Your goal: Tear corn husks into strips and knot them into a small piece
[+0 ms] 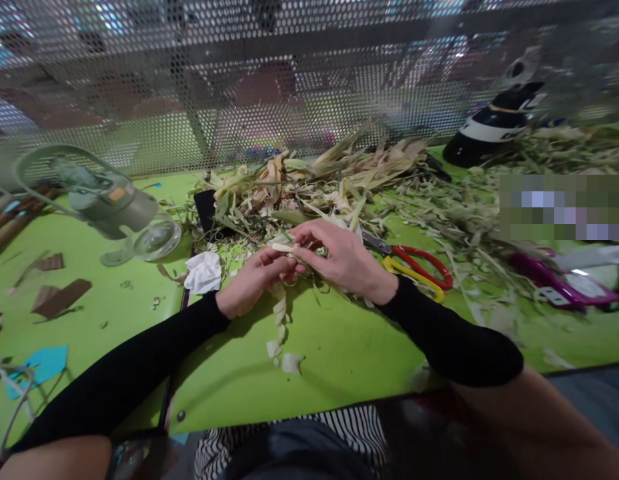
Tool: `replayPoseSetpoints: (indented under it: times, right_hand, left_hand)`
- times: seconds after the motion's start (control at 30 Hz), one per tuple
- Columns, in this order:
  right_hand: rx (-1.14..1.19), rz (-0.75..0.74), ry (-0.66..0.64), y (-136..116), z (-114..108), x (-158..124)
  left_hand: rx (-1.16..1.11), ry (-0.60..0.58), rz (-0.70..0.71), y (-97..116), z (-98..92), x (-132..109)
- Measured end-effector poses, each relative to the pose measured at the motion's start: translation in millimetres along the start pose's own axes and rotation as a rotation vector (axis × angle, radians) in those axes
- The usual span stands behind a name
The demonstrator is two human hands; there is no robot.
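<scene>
My left hand (252, 280) and my right hand (339, 257) meet over the green table (339, 347), both in black sleeves. Together they pinch a pale strip of dried husk (282, 248); a braided or folded length of it hangs down from my left hand (279, 313), with small pale bits (289, 363) lying below. The fingers of both hands are closed on the strip. A large heap of dried husks and leaves (329, 177) lies just behind my hands.
Scissors with red and yellow handles (414, 263) lie right of my right hand. A crumpled white tissue (204, 272) and a pale green desk fan (99, 197) are at the left. Brown and blue paper scraps (59, 297) lie far left, a pink tool (564, 283) at right, perforated metal screen (289, 80) behind.
</scene>
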State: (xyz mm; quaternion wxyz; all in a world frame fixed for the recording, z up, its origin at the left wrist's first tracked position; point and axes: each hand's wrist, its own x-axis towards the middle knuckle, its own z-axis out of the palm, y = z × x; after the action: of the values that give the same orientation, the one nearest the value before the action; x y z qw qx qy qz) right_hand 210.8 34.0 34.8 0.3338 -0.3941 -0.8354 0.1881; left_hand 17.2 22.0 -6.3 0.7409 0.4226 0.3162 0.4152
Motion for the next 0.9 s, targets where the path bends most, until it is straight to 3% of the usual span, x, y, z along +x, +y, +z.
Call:
replayPoseSetpoints:
  times: [0.3, 0.73, 0.9]
  right_hand:
    - [0.108, 0.249, -0.189, -3, -2, 0]
    - [0.147, 0.16, -0.25, -1, -6, 3]
    - [0.175, 0.105, -0.234, -1, -7, 3]
  left_hand:
    - [0.047, 0.041, 0.047, 3, -0.2, 4]
    - [0.281, 0.049, 0.077, 18, 1.9, 1]
    - [0.379, -0.001, 0.073, 30, 1.9, -2]
